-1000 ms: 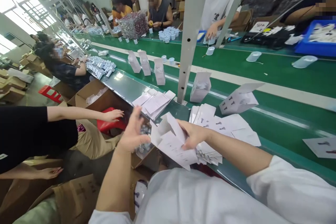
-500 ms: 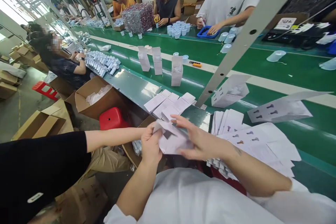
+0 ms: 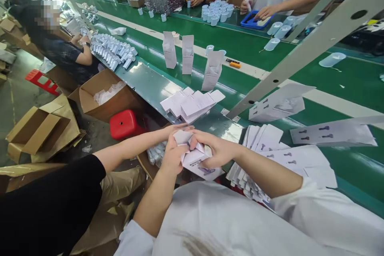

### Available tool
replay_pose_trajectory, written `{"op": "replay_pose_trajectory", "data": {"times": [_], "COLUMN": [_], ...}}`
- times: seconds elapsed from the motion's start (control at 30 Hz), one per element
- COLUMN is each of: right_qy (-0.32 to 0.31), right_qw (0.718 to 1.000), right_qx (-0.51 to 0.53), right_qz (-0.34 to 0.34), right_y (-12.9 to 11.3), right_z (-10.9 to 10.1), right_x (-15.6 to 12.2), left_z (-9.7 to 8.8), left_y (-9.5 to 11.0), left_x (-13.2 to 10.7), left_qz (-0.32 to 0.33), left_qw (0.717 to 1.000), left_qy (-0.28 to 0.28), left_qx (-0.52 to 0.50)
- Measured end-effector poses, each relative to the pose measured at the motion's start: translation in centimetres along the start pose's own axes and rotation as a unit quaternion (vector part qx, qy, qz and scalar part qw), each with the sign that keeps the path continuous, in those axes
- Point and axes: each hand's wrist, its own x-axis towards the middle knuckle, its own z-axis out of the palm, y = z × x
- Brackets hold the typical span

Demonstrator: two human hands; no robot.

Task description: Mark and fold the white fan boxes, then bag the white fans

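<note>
Both hands are closed on a white paper carton [image 3: 195, 154] above the belt edge: left hand [image 3: 174, 155] pinches one end, right hand [image 3: 216, 150] wraps the other, apparently keeping the flaps pressed in. Flat carton blanks [image 3: 264, 138] lie just right, within reach. Folded cartons [image 3: 192, 104] sit farther along the green conveyor belt [image 3: 345, 88]. A co-worker's hand [image 3: 177, 130] reaches in behind.

smooth white card carton [image 3: 195, 159], glossy green belt [image 3: 240, 84], matt cardboard box [image 3: 105, 106]
</note>
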Motion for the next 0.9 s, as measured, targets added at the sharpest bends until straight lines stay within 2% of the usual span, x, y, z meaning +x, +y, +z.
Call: {"op": "replay_pose_trajectory", "data": {"times": [0.07,0.13,0.2,0.3,0.4,0.5,0.57,0.63,0.77,0.9], "right_qy": [-0.03,-0.017,0.02,0.065,0.08,0.075,0.039,-0.011,-0.087,-0.128], "right_qw": [0.998,0.991,0.982,0.974,0.981,0.992,0.998,0.999,0.994,0.981], "right_qx": [-0.057,-0.131,-0.185,-0.209,-0.173,-0.102,-0.043,0.01,0.066,0.146], "right_qz": [0.006,0.031,0.046,0.054,0.038,0.005,-0.027,-0.048,-0.02,-0.027], "right_y": [-0.5,-1.4,-2.2,-3.0,-3.0,-2.1,-1.1,-0.3,-0.1,-0.4], "right_z": [-0.4,0.0,0.8,2.1,2.1,1.1,0.8,1.4,4.5,7.4], "right_x": [0.1,-0.2,-0.6,-1.1,-1.0,-0.1,0.9,2.0,4.4,6.5], "left_z": [0.9,1.5,1.9,1.9,1.2,-0.3,-1.8,-3.2,-5.3,-6.1], "left_y": [-0.7,-1.3,-1.7,-1.9,-1.4,-0.2,0.7,1.4,1.9,1.5], "left_x": [-0.1,-0.4,-0.8,-1.8,-3.3,-4.7,-5.4,-5.7,-6.4,-7.9], "left_qz": [0.026,0.069,0.103,0.143,0.198,0.233,0.216,0.18,0.131,0.116], "left_qw": [0.995,0.981,0.971,0.959,0.945,0.933,0.938,0.955,0.985,0.977], "left_qy": [0.094,0.176,0.216,0.245,0.225,0.114,0.027,-0.003,0.068,0.175], "left_qx": [-0.015,-0.033,-0.031,0.03,0.131,0.249,0.271,0.236,0.092,-0.019]}}
